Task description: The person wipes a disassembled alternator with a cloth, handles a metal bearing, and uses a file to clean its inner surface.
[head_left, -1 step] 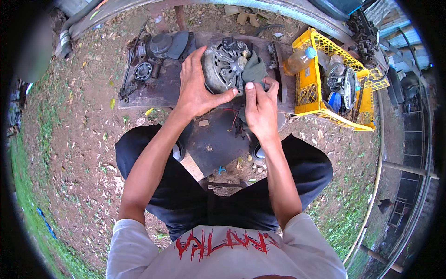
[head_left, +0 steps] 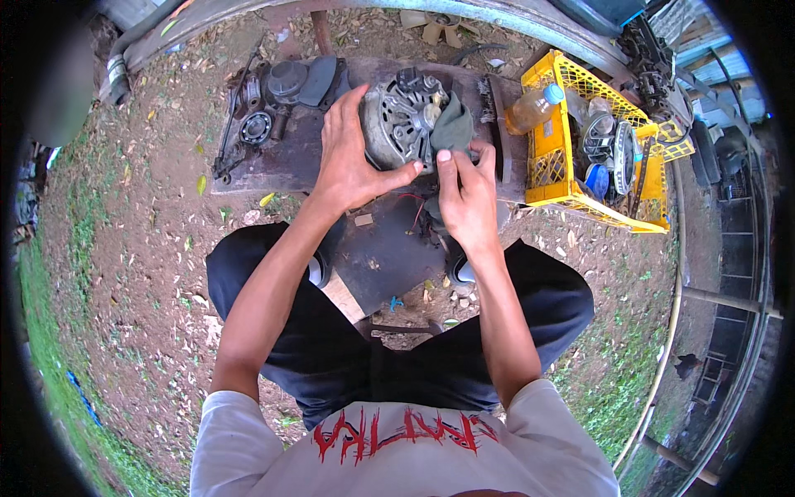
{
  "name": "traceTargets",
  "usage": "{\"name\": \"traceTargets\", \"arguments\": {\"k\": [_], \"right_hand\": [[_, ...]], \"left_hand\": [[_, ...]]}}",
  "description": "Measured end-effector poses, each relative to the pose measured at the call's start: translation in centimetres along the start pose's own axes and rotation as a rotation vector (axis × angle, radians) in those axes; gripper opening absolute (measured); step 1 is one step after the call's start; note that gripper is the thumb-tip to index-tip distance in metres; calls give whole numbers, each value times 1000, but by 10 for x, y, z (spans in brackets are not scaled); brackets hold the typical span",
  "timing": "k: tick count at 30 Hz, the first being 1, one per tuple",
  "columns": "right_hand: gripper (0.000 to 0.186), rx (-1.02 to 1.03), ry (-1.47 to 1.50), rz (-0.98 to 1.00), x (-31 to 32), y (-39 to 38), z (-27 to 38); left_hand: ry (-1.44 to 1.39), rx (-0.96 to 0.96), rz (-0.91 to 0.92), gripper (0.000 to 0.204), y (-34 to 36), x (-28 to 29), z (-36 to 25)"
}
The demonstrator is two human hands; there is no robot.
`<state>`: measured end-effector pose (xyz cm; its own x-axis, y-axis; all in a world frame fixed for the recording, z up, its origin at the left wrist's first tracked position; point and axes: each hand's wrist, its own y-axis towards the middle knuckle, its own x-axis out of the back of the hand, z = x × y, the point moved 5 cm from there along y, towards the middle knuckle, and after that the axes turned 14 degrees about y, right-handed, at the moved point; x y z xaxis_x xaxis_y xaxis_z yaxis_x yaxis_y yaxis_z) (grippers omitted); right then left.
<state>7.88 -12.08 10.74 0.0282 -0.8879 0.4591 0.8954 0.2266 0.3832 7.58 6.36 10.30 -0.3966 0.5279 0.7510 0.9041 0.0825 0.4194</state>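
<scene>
A grey metal alternator (head_left: 402, 123) sits on the dark wooden bench, its slotted, vented face turned up. My left hand (head_left: 348, 153) is curved round its left and near side, fingers along the left edge and thumb at the near rim. A grey-green cloth (head_left: 452, 126) lies against the alternator's right side. Thumb and fingers of my right hand (head_left: 466, 182) pinch the lower end of this cloth close to the rim. The alternator's underside is hidden.
A ball bearing (head_left: 255, 127), a round dark part (head_left: 287, 80) and a long thin rod (head_left: 224, 149) lie on the bench (head_left: 281, 170) at left. A yellow crate (head_left: 551, 178) at right holds a bottle (head_left: 530, 112) and metal parts. A dark board (head_left: 385, 248) lies between my legs.
</scene>
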Motion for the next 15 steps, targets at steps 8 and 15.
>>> {"name": "traceTargets", "arguments": {"k": [8, 15], "right_hand": [[12, 97, 267, 40, 12, 17, 62], [16, 172, -164, -110, -14, 42, 43]], "left_hand": [[-19, -85, 1, 120, -10, 0, 5], [-41, -62, -9, 119, -2, -4, 9]]}}
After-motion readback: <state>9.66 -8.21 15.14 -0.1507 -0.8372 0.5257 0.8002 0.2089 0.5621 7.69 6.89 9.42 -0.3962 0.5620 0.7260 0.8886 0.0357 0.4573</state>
